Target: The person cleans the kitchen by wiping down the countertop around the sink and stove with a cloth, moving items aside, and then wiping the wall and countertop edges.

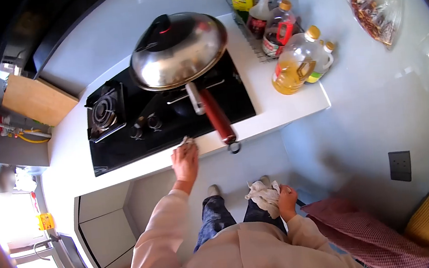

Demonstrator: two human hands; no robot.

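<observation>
My left hand (pixel 185 161) rests at the front edge of the black gas stove (pixel 174 140), its fingers pressed down on a small crumpled rag (pixel 188 140). Low in front of my right thigh, my right hand (pixel 287 201) grips a bunched white cloth (pixel 265 197) that hangs loosely from it. On the right burner sits a wok, its red-brown handle (pixel 216 114) reaching over the counter's front edge, to the right of my left hand. A shiny domed lid (pixel 181 54) with a black knob covers the wok.
A left burner (pixel 104 112) lies uncovered. Sauce bottles (pixel 278 32) stand in a wire rack on the white counter (pixel 294 108), beside a large oil bottle (pixel 295 64). A wooden board (pixel 38 99) leans at left. A plastic bag (pixel 375 10) hangs on the right wall.
</observation>
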